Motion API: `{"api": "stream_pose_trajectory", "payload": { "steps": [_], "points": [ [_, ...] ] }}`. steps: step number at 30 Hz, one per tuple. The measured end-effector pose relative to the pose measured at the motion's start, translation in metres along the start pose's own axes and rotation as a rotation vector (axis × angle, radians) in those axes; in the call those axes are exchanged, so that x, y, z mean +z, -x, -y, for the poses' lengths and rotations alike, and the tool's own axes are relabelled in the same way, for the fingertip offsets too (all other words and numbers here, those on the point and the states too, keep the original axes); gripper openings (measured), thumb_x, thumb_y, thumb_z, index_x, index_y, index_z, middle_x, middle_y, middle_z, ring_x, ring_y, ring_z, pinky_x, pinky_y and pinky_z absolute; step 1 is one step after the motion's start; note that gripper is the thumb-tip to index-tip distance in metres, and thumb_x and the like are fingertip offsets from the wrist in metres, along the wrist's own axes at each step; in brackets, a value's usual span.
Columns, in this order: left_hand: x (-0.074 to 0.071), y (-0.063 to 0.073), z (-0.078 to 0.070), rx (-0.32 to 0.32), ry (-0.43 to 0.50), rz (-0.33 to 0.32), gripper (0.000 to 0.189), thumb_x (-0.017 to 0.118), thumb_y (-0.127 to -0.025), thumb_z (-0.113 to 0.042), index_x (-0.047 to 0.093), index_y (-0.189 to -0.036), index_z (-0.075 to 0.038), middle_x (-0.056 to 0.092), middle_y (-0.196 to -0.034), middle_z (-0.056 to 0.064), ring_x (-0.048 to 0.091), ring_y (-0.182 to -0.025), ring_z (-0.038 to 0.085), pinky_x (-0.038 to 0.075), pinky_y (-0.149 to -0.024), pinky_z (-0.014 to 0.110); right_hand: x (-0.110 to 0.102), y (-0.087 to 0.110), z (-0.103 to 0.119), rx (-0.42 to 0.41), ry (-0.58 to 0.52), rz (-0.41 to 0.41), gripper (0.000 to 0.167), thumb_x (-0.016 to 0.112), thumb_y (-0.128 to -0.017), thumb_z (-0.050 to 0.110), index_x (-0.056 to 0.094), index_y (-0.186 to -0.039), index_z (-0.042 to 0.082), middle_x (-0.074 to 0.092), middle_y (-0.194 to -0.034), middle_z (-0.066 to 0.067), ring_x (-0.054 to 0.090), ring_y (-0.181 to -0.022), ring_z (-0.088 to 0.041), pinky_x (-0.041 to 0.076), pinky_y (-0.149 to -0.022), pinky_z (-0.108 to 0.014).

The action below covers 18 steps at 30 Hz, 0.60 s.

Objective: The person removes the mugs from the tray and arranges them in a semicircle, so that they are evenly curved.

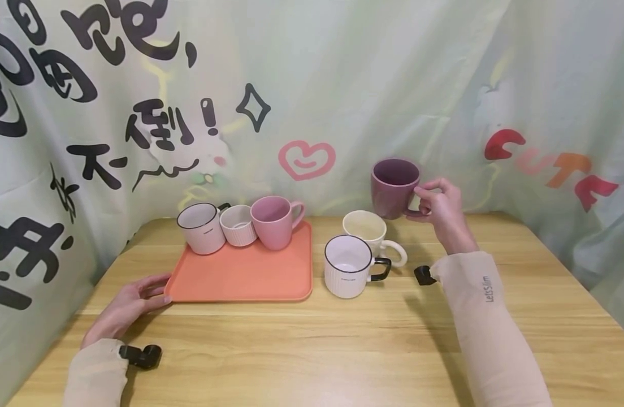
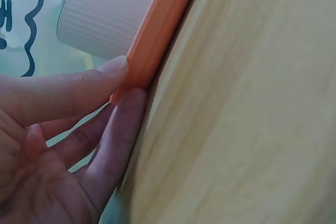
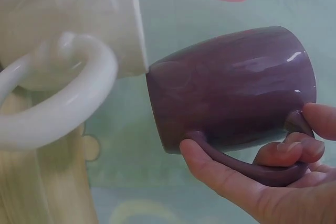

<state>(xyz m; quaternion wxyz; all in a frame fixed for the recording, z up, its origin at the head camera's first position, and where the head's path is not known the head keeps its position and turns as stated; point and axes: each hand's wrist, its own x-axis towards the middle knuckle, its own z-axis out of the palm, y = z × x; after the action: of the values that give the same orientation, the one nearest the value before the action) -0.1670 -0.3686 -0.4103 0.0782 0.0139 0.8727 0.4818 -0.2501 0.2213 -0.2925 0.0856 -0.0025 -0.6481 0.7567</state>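
My right hand grips a dark purple mug by its handle, holding it upright above the table at the back right. In the right wrist view, fingers pass through the handle. My left hand pinches the near left corner of an orange tray, thumb on top and a fingertip low at its edge in the left wrist view. A black-rimmed white mug, a small ribbed white cup and a pink mug stand along the tray's back.
Right of the tray, a ribbed white mug with a black handle stands before a cream mug with a rounded handle. All are on a wooden table. A printed curtain hangs right behind the table.
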Motion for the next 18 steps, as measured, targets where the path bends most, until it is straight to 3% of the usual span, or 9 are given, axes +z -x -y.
{"api": "stream_pose_trajectory", "payload": {
  "steps": [3, 7, 9, 11, 18],
  "points": [
    [0.0, 0.0, -0.001, -0.006, -0.003, 0.0, 0.069, 0.072, -0.095, -0.011, 0.037, -0.147, 0.016, 0.049, -0.141, 0.037, 0.062, -0.107, 0.008, 0.048, -0.082, 0.016, -0.002, 0.001, -0.003, 0.005, 0.018, 0.0, 0.013, 0.055, -0.101, -0.001, 0.043, -0.098, 0.005, 0.032, -0.063, 0.001, 0.034, -0.058, -0.012, 0.059, -0.065, -0.035],
    [0.001, 0.0, -0.002, -0.015, -0.016, -0.003, 0.069, 0.073, -0.095, -0.012, 0.037, -0.147, 0.016, 0.049, -0.141, 0.036, 0.061, -0.117, 0.032, 0.048, -0.082, 0.016, -0.005, 0.001, -0.008, 0.018, 0.01, 0.0, 0.012, 0.054, -0.101, -0.001, 0.043, -0.099, 0.004, 0.034, -0.062, 0.001, 0.037, -0.059, -0.012, 0.06, -0.065, -0.034],
    [0.001, 0.0, -0.002, -0.016, -0.018, -0.004, 0.069, 0.073, -0.095, -0.012, 0.037, -0.147, 0.016, 0.05, -0.141, 0.036, 0.06, -0.119, 0.036, 0.048, -0.082, 0.016, -0.007, 0.002, -0.011, 0.027, -0.002, 0.0, 0.011, 0.053, -0.101, -0.002, 0.043, -0.1, 0.004, 0.035, -0.062, 0.002, 0.037, -0.059, -0.012, 0.059, -0.065, -0.034],
    [0.0, 0.0, -0.002, -0.012, -0.018, -0.003, 0.069, 0.073, -0.095, -0.012, 0.037, -0.147, 0.016, 0.05, -0.141, 0.036, 0.061, -0.117, 0.031, 0.048, -0.082, 0.016, -0.009, 0.002, -0.015, 0.032, -0.005, -0.005, 0.011, 0.053, -0.101, -0.002, 0.043, -0.1, 0.003, 0.036, -0.063, 0.002, 0.038, -0.059, -0.011, 0.06, -0.065, -0.034],
    [0.0, 0.001, -0.001, 0.013, 0.008, 0.0, 0.068, 0.073, -0.094, -0.01, 0.037, -0.147, 0.016, 0.048, -0.142, 0.037, 0.059, -0.102, -0.003, 0.048, -0.083, 0.016, -0.018, 0.003, -0.032, 0.07, 0.025, -0.018, 0.011, 0.053, -0.102, 0.0, 0.043, -0.101, 0.004, 0.039, -0.066, 0.001, 0.04, -0.06, -0.011, 0.06, -0.068, -0.036]
  ]
}}
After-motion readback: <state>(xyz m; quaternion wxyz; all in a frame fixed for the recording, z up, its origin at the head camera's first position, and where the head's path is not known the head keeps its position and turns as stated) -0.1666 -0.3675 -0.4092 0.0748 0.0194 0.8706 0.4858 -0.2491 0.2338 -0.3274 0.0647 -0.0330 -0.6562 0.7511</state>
